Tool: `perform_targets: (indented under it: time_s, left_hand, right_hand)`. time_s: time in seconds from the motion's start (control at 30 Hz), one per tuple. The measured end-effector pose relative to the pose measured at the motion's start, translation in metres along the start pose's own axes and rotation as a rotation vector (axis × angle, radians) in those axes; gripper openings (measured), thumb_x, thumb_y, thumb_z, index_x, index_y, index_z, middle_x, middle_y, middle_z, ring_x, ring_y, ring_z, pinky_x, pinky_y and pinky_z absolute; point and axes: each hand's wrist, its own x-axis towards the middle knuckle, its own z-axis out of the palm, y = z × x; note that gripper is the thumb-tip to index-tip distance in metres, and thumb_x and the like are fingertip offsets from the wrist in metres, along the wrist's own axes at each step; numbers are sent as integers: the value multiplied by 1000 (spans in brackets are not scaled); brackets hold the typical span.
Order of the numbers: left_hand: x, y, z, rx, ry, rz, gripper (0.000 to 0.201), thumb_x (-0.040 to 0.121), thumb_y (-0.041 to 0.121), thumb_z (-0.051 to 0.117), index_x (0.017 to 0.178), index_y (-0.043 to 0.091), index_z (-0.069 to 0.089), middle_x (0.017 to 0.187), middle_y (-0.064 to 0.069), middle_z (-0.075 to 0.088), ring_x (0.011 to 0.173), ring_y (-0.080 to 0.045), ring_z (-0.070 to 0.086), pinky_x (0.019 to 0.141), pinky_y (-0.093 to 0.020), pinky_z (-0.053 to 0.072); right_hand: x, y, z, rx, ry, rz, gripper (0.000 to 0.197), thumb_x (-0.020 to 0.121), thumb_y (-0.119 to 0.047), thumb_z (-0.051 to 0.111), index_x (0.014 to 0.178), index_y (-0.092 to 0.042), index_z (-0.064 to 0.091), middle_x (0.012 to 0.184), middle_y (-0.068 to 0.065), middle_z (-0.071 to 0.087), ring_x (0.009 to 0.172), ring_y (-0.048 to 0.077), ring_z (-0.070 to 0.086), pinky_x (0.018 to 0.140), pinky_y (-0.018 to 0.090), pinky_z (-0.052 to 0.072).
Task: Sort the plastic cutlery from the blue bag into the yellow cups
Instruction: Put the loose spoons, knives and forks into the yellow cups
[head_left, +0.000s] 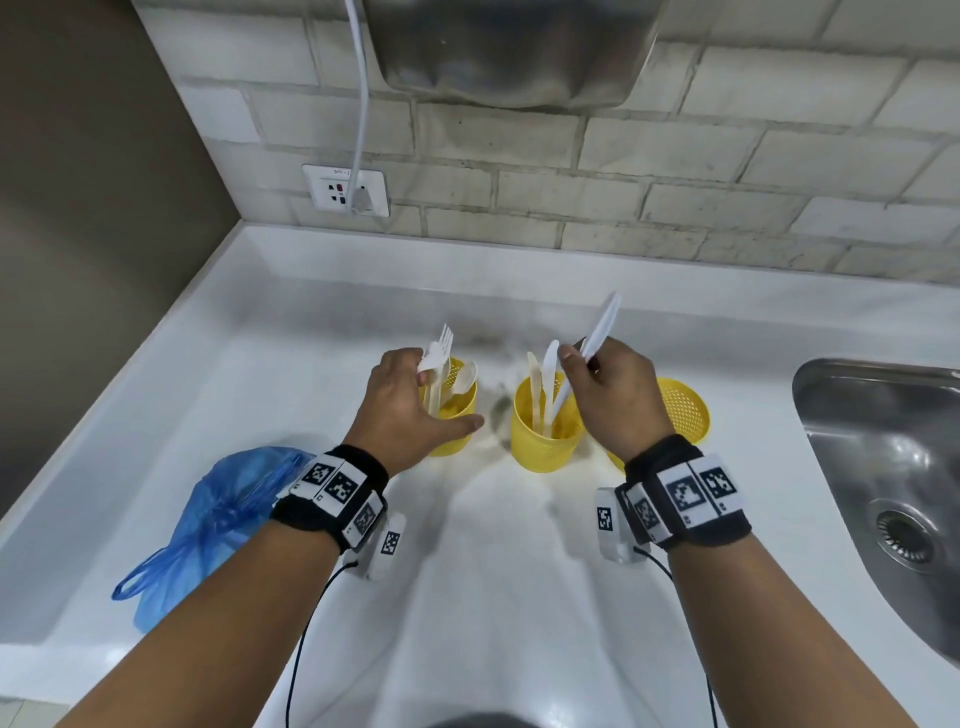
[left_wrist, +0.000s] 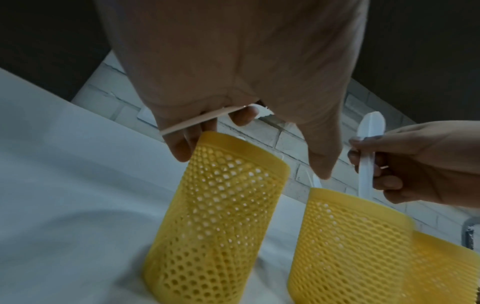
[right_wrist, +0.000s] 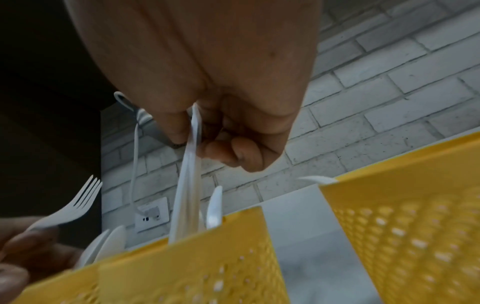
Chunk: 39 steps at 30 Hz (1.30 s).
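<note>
The right hand (head_left: 608, 395) pinches a white plastic knife (head_left: 597, 332) by its handle, fingers curled round it, blade slanting up and away over the middle yellow cup (head_left: 543, 436); in the right wrist view the knife's lower end reaches down into that cup. The middle cup already holds several upright knives (head_left: 545, 384). The left hand (head_left: 410, 405) grips a white plastic fork (head_left: 439, 348) with a beige handle, tines up, just above the left yellow cup (head_left: 457, 410), its thumb stretched along the cup's near side. A spoon (head_left: 465, 379) stands in that left cup. A third yellow cup (head_left: 683, 410) sits to the right, partly hidden behind the right wrist. All three perforated cups stand in a row near the middle of the white counter (head_left: 493, 571). The blue bag (head_left: 208, 525) lies crumpled toward the counter's left edge, beside the left forearm. A steel sink (head_left: 883, 467) is set into the counter's right side, and a wall socket (head_left: 345, 189) is mounted on the tiled wall behind.
</note>
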Motion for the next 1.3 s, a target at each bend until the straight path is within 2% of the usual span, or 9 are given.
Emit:
perform_targets:
  time_s: [0.1,0.17,0.27,0.37,0.57,0.7,0.9,1.17,1.3]
  left_hand:
    - [-3,-2,3,21,8,23,91,65,35,96,139,13,47,122,8,43,114,-15,50,103,-32,44]
    - [-4,-2,5,32,31,21,87,66,34,95,137,13,49,121,5,48,113,-17,51,99,-31,45]
    - [-9,0,7,4,41,-7,87,67,34,95,138,15,48,128,3,52,110,-11,51,93,-24,41]
    - [-13,2,10,-18,64,-31,88,67,34,95,139,15,48,130,3,53,108,-8,49,93,-25,41]
    - [-15,4,12,-23,67,-58,90,67,34,94,141,14,47,132,1,54,108,-7,48,94,-25,43]
    - [-17,7,13,-30,56,-61,89,67,33,95,140,15,48,132,2,54,106,-6,48,89,-22,39]
    - [-21,13,13,-22,14,-56,92,68,32,95,143,14,45,135,2,55,108,-3,48,89,-20,38]
    - [-27,18,10,-20,-45,-49,105,67,34,96,151,13,37,144,-1,50,125,-11,53,95,-21,39]
    - [-33,22,10,-20,3,-24,110,66,52,91,151,10,36,149,0,40,127,-15,50,99,-21,38]
  right_hand:
    - [-2,6,12,-58,-46,10,31,101,-33,60,90,-5,66,82,8,66,78,26,61,73,41,49]
    - [-7,8,17,-76,-28,11,28,97,-31,66,112,-7,65,102,8,59,85,21,56,82,37,49]
    - [-23,10,20,-58,56,-20,55,91,-24,71,140,-9,50,125,11,46,98,20,53,89,32,45]
    - [-43,12,20,-73,130,-73,50,84,-17,71,131,-9,55,120,10,43,97,24,54,85,33,48]
    - [-77,26,33,-249,-11,-162,27,80,-11,75,106,-9,72,106,2,36,96,28,55,84,31,52]
    - [-76,29,37,-279,25,-186,17,82,2,73,97,-7,74,102,0,34,91,28,55,80,25,45]
    - [-74,27,36,-286,51,-206,11,82,4,72,88,-5,73,100,1,35,86,28,54,75,30,49]
    - [-81,28,33,-307,51,-198,12,80,7,73,85,-4,72,98,4,39,84,28,55,72,30,50]
    - [-82,23,31,-299,62,-185,24,78,4,73,100,-5,73,103,10,44,91,33,57,80,42,55]
